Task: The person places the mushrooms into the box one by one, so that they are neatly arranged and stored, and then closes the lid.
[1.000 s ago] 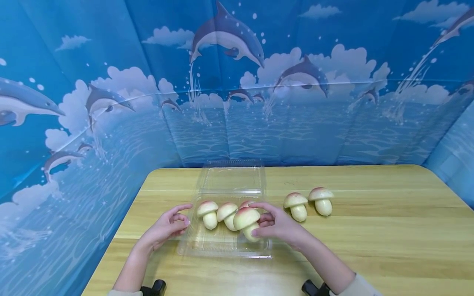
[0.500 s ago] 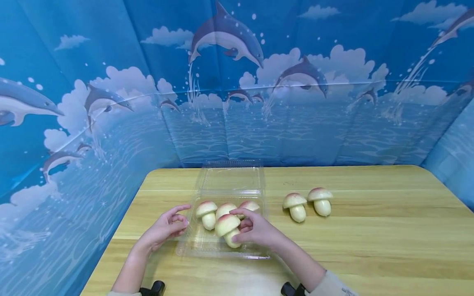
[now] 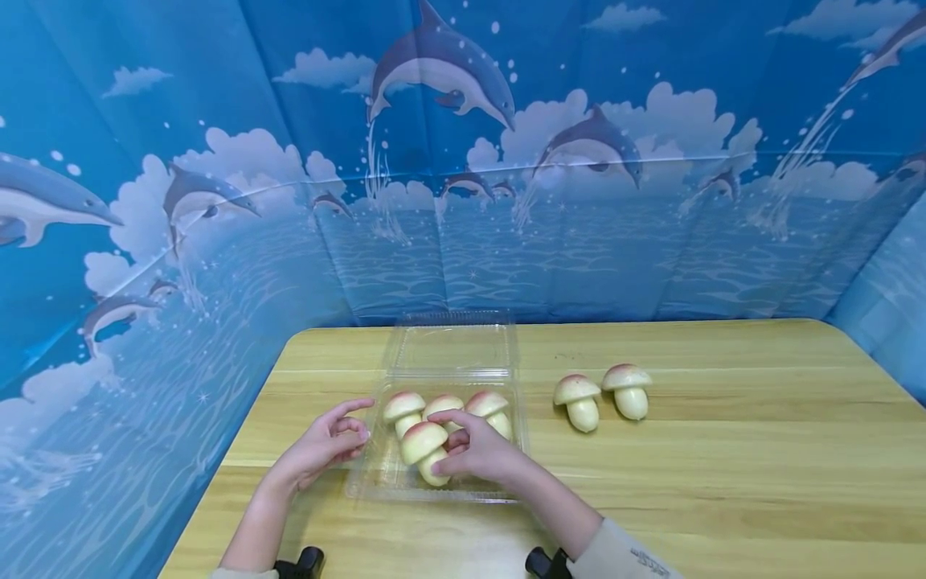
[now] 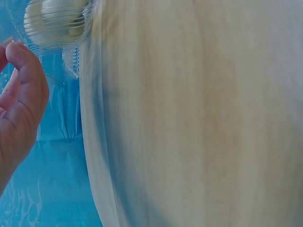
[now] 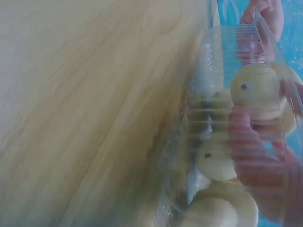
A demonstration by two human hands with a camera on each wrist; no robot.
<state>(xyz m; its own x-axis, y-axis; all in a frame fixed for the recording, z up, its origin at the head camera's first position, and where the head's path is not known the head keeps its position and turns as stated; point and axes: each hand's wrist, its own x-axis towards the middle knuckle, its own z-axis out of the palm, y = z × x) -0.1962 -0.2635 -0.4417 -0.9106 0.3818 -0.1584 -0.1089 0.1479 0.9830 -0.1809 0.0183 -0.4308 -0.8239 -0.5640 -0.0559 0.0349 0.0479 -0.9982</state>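
My right hand [image 3: 477,452] pinches a toy mushroom [image 3: 424,442], cream with a reddish cap, between thumb and fingers over the near half of a clear plastic container [image 3: 383,481]. Behind it in the container lie three similar mushrooms: one at left [image 3: 403,406], one in the middle [image 3: 443,404] partly hidden, one at right [image 3: 493,408]. In the right wrist view the container's ribbed wall stands before the held mushroom [image 5: 255,87]. My left hand [image 3: 324,445] holds nothing; its fingers bend loosely beside the container's left edge, the index fingertip right at the rim.
The clear lid [image 3: 452,350] lies folded back toward the rear of the wooden table [image 3: 723,466]. Two more mushrooms, a left one [image 3: 579,400] and a right one [image 3: 628,390], lie right of the container. A blue dolphin-print curtain [image 3: 550,257] hangs behind the table.
My right hand has carried its mushroom leftward and slightly nearer me, uncovering the right-hand mushroom in the container. The left hand has stayed in place.
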